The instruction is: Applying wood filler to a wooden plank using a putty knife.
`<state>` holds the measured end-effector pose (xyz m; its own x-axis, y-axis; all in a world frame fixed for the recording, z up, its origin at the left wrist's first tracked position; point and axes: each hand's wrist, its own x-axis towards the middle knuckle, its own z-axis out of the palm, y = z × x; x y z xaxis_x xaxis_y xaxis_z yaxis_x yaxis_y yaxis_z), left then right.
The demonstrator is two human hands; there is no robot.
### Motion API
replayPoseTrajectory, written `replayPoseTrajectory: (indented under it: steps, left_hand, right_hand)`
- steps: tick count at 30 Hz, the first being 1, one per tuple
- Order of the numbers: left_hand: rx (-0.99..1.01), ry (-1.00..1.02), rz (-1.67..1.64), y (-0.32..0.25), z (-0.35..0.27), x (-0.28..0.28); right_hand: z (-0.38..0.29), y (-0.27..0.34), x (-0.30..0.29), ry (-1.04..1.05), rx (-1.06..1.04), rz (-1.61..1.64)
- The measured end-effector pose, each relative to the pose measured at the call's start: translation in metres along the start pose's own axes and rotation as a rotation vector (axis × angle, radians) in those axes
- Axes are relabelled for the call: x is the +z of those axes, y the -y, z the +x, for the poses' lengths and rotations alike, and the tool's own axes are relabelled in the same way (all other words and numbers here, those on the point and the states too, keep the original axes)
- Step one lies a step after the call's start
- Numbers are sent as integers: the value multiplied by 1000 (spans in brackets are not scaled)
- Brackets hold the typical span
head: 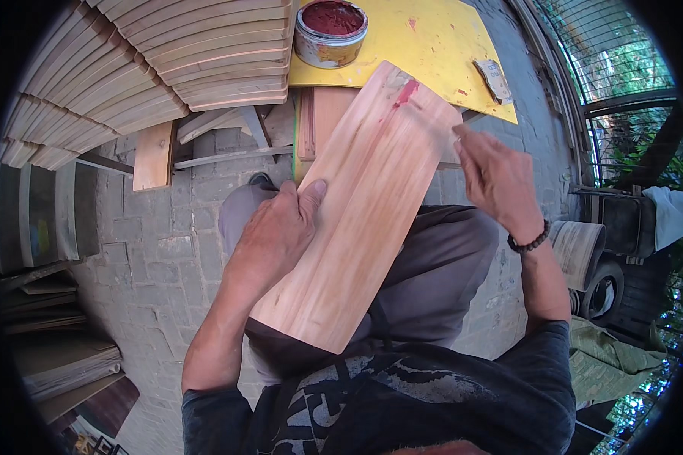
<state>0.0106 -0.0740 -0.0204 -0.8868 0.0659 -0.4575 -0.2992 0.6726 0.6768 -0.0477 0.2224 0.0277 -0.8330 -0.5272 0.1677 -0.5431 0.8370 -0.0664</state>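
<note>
A long, pale wooden board (364,210) lies slantwise over my lap, its far end reaching up to the yellow sheet. My left hand (282,230) grips its left edge, thumb on the top face. Near the far end is a smear of red paste (405,94), beside a small greyish patch. My right hand (498,176) is at the board's upper right edge, fingers closed around a thin flat tool (447,149); motion blur and the fingers hide most of it. An open tub of dark red paste (331,34) stands beyond the board.
The tub and a scrap of printed cardboard (493,81) sit on a yellow sheet (432,34). Stacked wooden boards (216,51) rise at the upper left, with one plank (152,156) below. Sheet panels (68,358) lie lower left. A tyre (603,290) is at right on the paving.
</note>
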Motion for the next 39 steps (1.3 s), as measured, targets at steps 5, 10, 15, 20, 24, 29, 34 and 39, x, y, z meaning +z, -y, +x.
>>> replayPoseTrajectory:
  steps: [5,10,15,20,24,29,34,39]
  left_hand:
    - [6,35,-21,-3,-4,1]
    - [81,21,-58,-4,-11,14]
    - [88,61,-166,-8,-16,23]
    - [117,51,-165,-13,-20,24]
    - [113,49,-174,-7,-18,25]
    - [122,48,-193,-3,-14,23]
    - [76,63,-142,0,-13,16]
    - [106,50,-123,-3,-10,17]
  right_hand:
    - [23,-11,-6,3,272,-29]
    - [53,-13,-16,44,114,-138]
    - [82,-4,-13,161,41,-263]
    - [91,-7,-11,104,-191,-122]
    - [90,22,-25,311,-183,-179]
    - [69,40,-35,325,-247,-182]
    - [68,36,-74,487,14,-44]
    - [59,-23,-60,285,208,90]
